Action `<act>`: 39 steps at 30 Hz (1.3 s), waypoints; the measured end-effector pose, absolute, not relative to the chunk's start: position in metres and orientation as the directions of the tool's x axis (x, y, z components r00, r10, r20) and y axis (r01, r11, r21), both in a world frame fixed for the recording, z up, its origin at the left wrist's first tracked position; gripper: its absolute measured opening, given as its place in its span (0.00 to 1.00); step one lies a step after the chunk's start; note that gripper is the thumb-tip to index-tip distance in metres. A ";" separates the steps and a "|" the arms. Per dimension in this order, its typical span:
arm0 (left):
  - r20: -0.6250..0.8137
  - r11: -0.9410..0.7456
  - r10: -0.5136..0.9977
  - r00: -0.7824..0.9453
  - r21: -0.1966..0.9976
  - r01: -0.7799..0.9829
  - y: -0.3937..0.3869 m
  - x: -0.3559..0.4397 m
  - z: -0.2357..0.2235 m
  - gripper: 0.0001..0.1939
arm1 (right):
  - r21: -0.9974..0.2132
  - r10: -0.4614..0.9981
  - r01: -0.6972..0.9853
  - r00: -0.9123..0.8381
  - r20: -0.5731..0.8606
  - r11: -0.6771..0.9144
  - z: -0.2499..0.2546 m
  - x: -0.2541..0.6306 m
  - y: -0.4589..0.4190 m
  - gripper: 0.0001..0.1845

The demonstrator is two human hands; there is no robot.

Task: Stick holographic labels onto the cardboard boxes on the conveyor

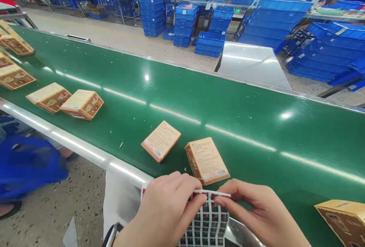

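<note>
My left hand (171, 205) is closed on the top edge of a sheet (209, 224) patterned with small dark squares between white lines, perhaps stickers. Between thumb and fingers, my right hand (253, 205) pinches the same sheet's top right corner, where a white strip shows. The sheet hangs down toward me, its lower part cut off by the frame. Just beyond my hands, a tan and brown printed box (209, 159) lies on the green conveyor belt (256, 125). Left of it lies a similar smaller-looking box (161, 141).
More tan boxes (82, 104) lie leftward on the belt, and another box (342, 218) sits at the right edge. A metal rail (122, 172) borders the belt. Beyond it stand a steel table (253, 64) and stacked blue crates (152, 7). A person's blue clothing (28, 159) shows at left.
</note>
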State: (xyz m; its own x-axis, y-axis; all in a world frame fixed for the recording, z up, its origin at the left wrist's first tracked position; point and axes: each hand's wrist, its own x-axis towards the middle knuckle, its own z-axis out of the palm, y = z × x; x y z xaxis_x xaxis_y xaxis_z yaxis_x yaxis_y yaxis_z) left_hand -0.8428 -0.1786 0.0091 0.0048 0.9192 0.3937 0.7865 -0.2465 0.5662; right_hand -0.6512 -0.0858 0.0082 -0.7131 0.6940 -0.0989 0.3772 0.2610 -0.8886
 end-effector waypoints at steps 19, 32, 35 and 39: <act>0.425 -0.352 0.888 0.177 0.378 0.856 -0.167 -0.823 0.005 0.20 | -0.465 0.503 0.322 -0.794 0.343 0.825 0.034 -0.635 -0.084 0.08; 0.494 -0.650 0.721 0.486 0.240 0.721 -0.156 -0.796 -0.033 0.12 | -0.920 0.950 0.347 -0.177 -0.257 -0.183 -0.014 -0.609 -0.054 0.24; 0.448 -0.654 0.725 0.523 0.209 0.727 -0.155 -0.786 -0.041 0.13 | -0.921 0.937 0.284 -0.146 -0.317 -0.267 -0.022 -0.614 -0.055 0.24; 0.437 -0.643 0.730 0.525 0.180 0.744 -0.155 -0.775 -0.044 0.15 | -0.929 0.950 0.226 -0.033 -0.309 -0.294 -0.025 -0.619 -0.061 0.26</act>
